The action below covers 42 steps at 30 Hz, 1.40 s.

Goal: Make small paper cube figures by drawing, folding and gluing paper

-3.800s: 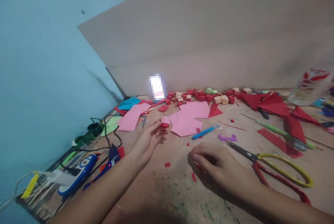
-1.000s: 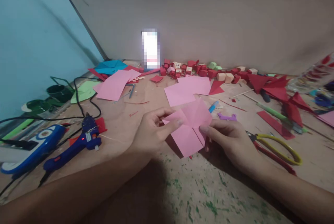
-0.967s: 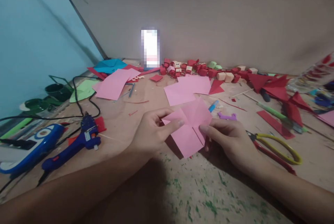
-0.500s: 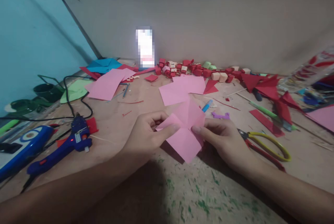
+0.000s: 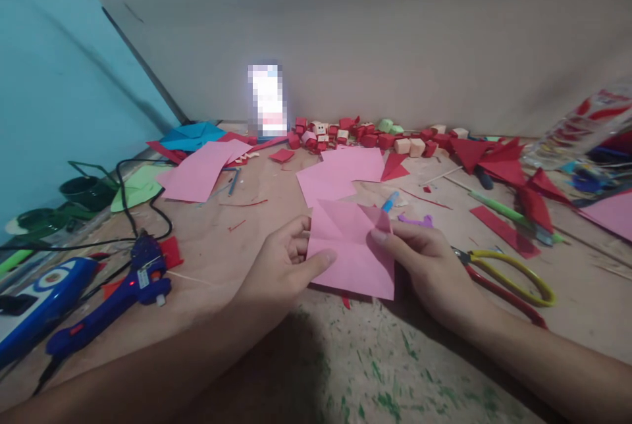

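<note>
A square of pink paper (image 5: 351, 259) with crease lines is held just above the table between both hands. My left hand (image 5: 286, 259) pinches its left edge, the thumb lying on top and the other fingers curled beneath. On the opposite side my right hand (image 5: 419, 259) grips the paper near the upper right, thumb on top; its other fingers are partly hidden. Behind the paper lie more pink sheets (image 5: 328, 180), a blue pen (image 5: 390, 201) and a small purple piece (image 5: 416, 220).
Left are a blue glue gun (image 5: 143, 276) with a black cord and a blue-and-white device (image 5: 44, 305). Yellow-and-red-handled pliers (image 5: 513, 272) lie right. A lit phone (image 5: 267, 101) leans on the wall beside small red paper cubes (image 5: 370, 139). A plastic bottle (image 5: 582, 124) stands far right.
The pink paper has turned from a diamond with a corner toward me to a square with an edge toward me. Both hands still hold it. The view has shifted slightly.
</note>
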### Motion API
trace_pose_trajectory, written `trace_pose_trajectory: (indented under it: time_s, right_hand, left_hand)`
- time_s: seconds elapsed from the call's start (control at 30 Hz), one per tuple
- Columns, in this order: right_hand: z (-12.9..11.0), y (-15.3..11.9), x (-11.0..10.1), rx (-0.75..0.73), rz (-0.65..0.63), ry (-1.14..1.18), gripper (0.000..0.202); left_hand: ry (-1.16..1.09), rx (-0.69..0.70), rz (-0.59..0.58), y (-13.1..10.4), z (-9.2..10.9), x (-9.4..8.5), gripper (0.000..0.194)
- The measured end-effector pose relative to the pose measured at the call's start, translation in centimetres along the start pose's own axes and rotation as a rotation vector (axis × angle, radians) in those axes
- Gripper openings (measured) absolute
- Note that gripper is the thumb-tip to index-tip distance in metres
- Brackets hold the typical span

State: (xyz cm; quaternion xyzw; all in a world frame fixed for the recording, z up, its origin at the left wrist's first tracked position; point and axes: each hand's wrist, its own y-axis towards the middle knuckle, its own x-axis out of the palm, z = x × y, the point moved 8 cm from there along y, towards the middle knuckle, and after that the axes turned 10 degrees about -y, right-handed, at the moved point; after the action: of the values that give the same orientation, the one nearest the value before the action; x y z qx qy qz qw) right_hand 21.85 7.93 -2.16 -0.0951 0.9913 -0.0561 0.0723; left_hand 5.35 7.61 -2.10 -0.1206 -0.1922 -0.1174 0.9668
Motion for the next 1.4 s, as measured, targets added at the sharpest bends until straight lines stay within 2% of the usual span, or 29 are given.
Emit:
trace_pose_trajectory:
  time_s: [0.1,0.17,0.27,0.4,0.57,0.67,0.73,0.83,0.97,1.1,1.17,1.3,1.4]
  right_hand:
    - [0.4,0.1,0.1,0.052,-0.019,0.083,0.024]
    - [0.3,0.0,0.8,0.092,-0.078,0.160,0.018]
    - [0.0,-0.1,1.5,0.120,-0.131,0.214,0.019]
    - [0.4,0.1,0.6,0.122,-0.052,0.216,0.018]
    - [1.1,0.1,-0.4,0.169,0.038,0.236,0.022]
    - [1.1,-0.2,-0.3,0.208,0.021,0.211,0.021]
    - [0.6,-0.4,-0.1,0.166,-0.020,0.196,0.025]
    - [-0.4,-0.6,0.1,0.063,-0.073,0.176,0.030]
    - [-1.0,-0.4,-0.1,-0.021,-0.013,-0.027,0.021]
    - [-1.4,-0.2,0.9,-0.029,-0.077,-0.216,0.026]
    - [-2.0,-0.3,1.2,-0.093,-0.114,-0.295,0.020]
    - [-2.7,-0.5,1.3,-0.176,-0.133,-0.379,0.026]
    - [-2.6,-0.6,1.5,-0.184,-0.166,-0.406,0.025]
  left_hand:
    - [-0.010,0.017,-0.001,0.1,0.4,0.1,0.038]
    - [-0.019,0.044,0.008,0.2,0.7,0.0,0.033]
    - [-0.021,0.054,0.024,0.2,0.7,-0.3,0.031]
    - [-0.069,0.058,0.050,0.3,0.5,-0.7,0.026]
    - [-0.101,0.027,0.199,0.2,0.5,-2.0,0.014]
    - [-0.110,0.015,0.176,0.1,0.6,-2.1,0.017]
    - [-0.099,0.036,0.123,0.0,0.9,-1.8,0.023]
    - [0.051,0.094,0.108,-0.2,1.6,-1.5,0.026]
    - [0.172,0.160,0.090,-0.3,2.0,-0.8,0.041]
    - [0.211,0.190,0.053,-0.4,1.8,-0.3,0.035]
    - [0.211,0.190,0.032,-0.6,1.6,-0.1,0.033]
    - [0.187,0.126,-0.003,-0.7,1.0,0.2,0.040]
    - [0.237,0.089,-0.010,-0.7,0.7,0.2,0.025]
